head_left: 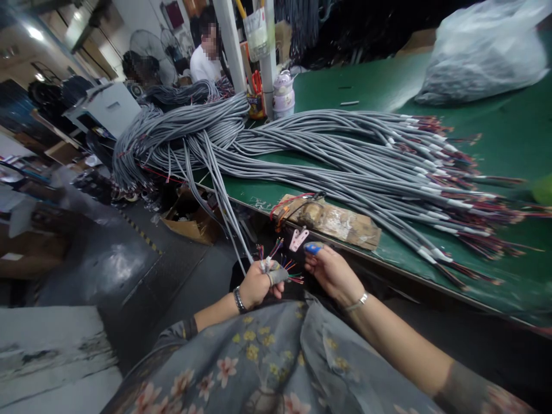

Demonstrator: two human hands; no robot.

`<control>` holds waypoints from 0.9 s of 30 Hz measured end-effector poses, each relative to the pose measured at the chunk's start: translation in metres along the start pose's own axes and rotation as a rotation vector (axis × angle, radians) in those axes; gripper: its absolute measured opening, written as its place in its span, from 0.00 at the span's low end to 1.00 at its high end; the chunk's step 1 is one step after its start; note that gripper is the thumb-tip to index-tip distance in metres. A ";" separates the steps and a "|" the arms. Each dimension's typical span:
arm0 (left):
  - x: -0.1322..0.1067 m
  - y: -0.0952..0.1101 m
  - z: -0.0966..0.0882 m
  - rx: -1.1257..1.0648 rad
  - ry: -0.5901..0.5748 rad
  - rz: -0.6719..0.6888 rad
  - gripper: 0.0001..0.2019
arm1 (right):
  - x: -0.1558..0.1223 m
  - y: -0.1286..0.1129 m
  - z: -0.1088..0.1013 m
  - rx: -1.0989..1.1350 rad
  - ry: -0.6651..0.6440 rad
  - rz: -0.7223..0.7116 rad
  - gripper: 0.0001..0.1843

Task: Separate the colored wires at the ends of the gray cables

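My left hand (263, 283) is closed around the ends of a few grey cables (230, 221), whose thin coloured wires (293, 269) fan out past its fingers. The cables run up from this hand to the big coil on the bench. A grey wrap covers one of its fingers. A short gap to the right, my right hand (330, 270) has its fingers curled together, with blue and grey wraps at the fingertips. Whether anything small is pinched there is hidden. A pink clip (298, 239) lies just beyond both hands, at the bench edge.
Many grey cables (310, 135) with stripped ends spread over the green bench (319, 89). Near its edge is a taped wooden block (332, 221). A plastic bag (483, 54), a pink jar (283, 95) and a post stand farther back. Below sits an open cardboard box (194, 221). A person (206, 60) is behind.
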State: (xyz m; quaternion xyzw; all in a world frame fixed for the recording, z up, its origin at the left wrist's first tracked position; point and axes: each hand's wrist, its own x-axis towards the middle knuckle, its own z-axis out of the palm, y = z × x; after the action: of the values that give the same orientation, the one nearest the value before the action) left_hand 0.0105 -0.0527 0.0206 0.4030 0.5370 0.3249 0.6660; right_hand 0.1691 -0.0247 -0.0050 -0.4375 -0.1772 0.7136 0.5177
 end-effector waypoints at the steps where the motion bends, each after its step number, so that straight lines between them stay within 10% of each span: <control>1: 0.000 0.001 -0.002 -0.012 -0.004 -0.013 0.21 | 0.002 -0.002 -0.002 0.020 -0.020 0.022 0.17; 13: 0.020 0.019 -0.001 -0.058 -0.194 -0.059 0.19 | 0.022 -0.011 0.006 -0.076 -0.266 -0.028 0.26; 27: 0.029 0.013 0.000 -0.025 -0.192 -0.076 0.18 | 0.025 -0.004 0.012 0.055 -0.218 -0.039 0.23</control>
State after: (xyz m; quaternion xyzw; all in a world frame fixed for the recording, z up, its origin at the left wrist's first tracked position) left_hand 0.0164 -0.0215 0.0184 0.4036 0.4815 0.2660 0.7311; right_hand 0.1592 0.0016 -0.0065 -0.3390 -0.2213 0.7513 0.5211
